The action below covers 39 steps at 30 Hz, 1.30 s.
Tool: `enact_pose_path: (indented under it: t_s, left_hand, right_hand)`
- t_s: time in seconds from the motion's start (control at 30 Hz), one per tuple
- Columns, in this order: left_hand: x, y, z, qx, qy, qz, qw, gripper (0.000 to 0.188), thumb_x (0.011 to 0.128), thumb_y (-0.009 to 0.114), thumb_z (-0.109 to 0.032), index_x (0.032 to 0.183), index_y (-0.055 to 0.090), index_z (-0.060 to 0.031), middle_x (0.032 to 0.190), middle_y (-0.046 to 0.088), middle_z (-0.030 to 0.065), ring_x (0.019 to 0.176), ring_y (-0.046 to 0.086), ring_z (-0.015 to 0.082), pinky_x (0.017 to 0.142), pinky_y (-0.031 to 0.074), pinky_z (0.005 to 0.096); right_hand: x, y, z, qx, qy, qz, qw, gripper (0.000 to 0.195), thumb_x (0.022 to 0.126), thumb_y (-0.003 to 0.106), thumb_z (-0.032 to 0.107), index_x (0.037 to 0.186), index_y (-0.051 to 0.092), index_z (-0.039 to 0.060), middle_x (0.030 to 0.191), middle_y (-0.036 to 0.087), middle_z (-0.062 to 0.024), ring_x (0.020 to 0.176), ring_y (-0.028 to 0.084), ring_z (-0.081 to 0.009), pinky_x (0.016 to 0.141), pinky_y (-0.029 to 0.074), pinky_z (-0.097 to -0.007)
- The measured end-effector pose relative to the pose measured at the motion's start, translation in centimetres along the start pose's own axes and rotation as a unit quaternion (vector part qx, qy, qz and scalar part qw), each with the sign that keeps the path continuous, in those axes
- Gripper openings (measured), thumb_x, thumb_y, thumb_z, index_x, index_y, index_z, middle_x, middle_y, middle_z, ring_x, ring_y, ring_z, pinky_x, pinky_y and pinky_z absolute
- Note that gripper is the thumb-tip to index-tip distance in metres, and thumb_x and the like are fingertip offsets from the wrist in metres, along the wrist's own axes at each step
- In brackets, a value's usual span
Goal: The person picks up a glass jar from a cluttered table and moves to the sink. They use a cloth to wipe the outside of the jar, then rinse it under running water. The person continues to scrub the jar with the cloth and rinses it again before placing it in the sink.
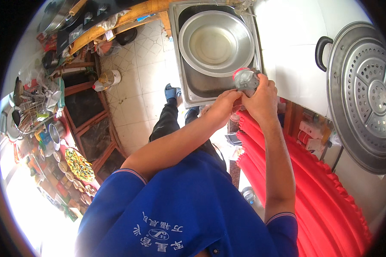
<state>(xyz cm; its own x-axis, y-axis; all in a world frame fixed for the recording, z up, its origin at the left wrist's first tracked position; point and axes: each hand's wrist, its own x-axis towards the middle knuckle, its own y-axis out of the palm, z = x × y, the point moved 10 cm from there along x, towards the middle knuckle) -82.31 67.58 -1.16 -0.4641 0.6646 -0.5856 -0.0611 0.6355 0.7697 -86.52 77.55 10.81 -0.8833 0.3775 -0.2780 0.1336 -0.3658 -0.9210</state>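
Observation:
Over the near edge of the sink, my right hand (263, 99) grips a clear jar (243, 78) with a red rim or lid. A dark grey mesh scrubber (253, 88) lies against the jar's side, under my right fingers. My left hand (226, 104) is at the jar's near end, its bent fingers meeting my right thumb; what they pinch is hidden. Just beyond the jar, a wide metal basin (217, 69) with shallow cloudy liquid in it rests in the stainless steel sink (188, 101).
A large steamer tray (341, 138) with a black handle leans at the right, above a red ruffled curtain (276, 154). On the tiled floor at left stands an oil bottle (106, 80). Cluttered shelves with a plate of sliced vegetables (79, 164) line the far left.

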Motion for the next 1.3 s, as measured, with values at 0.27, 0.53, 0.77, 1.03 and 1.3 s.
enact_pose_path:
  t_s: [0.27, 0.53, 0.77, 1.03, 1.3]
  left_hand:
    - [-2.0, -1.7, -2.5, 0.011, 0.016, -0.058, 0.998, 0.022, 0.101, 0.054, -0.023, 0.100, 0.068, -0.0059, 0.094, 0.068, 0.0017, 0.086, 0.060, 0.0129, 0.078, 0.045, 0.0280]
    - [-1.0, -3.7, -0.3, 0.009, -0.046, -0.045, 0.998, 0.022, 0.101, 0.053, -0.022, 0.099, 0.068, -0.0053, 0.093, 0.066, 0.0038, 0.084, 0.058, 0.0146, 0.078, 0.045, 0.0307]
    - [0.0, -3.2, -1.7, 0.009, 0.014, -0.053, 0.998, 0.024, 0.099, 0.055, -0.025, 0.091, 0.068, -0.0067, 0.084, 0.064, 0.0014, 0.075, 0.053, 0.0116, 0.069, 0.041, 0.0291]
    - [-2.3, -1.9, -4.2, 0.074, 0.007, -0.065, 0.995, 0.029, 0.100, 0.057, -0.024, 0.115, 0.064, 0.0000, 0.104, 0.068, 0.0069, 0.095, 0.062, 0.0165, 0.088, 0.048, 0.0310]
    - [-4.0, -0.8, -4.8, 0.104, 0.049, -0.108, 0.988, 0.043, 0.101, 0.058, -0.018, 0.134, 0.052, 0.0094, 0.122, 0.066, 0.0133, 0.115, 0.063, 0.0208, 0.103, 0.050, 0.0343]
  right_hand:
    - [0.1, 1.4, 2.6, -0.014, -0.042, -0.015, 0.999, 0.076, 0.073, 0.087, 0.024, 0.135, 0.050, 0.0016, 0.126, 0.057, -0.0253, 0.119, 0.056, -0.0429, 0.100, 0.047, -0.0504]
    - [-0.1, 2.7, 2.4, -0.022, -0.038, 0.010, 0.999, 0.076, 0.072, 0.088, 0.023, 0.135, 0.051, 0.0015, 0.124, 0.058, -0.0266, 0.118, 0.056, -0.0452, 0.102, 0.046, -0.0521]
    - [1.1, 1.7, 2.8, -0.028, -0.033, -0.012, 0.999, 0.076, 0.073, 0.086, 0.022, 0.136, 0.049, 0.0026, 0.128, 0.055, -0.0256, 0.121, 0.053, -0.0452, 0.100, 0.046, -0.0521]
    - [0.6, 1.2, 3.1, 0.029, -0.052, -0.038, 0.997, 0.075, 0.074, 0.086, 0.022, 0.135, 0.050, -0.0020, 0.127, 0.057, -0.0266, 0.121, 0.054, -0.0436, 0.103, 0.045, -0.0505]
    - [-0.2, 2.1, -1.7, 0.200, 0.047, -0.043, 0.978, 0.086, 0.077, 0.085, 0.025, 0.143, 0.043, -0.0082, 0.137, 0.054, -0.0284, 0.131, 0.052, -0.0385, 0.110, 0.043, -0.0453]
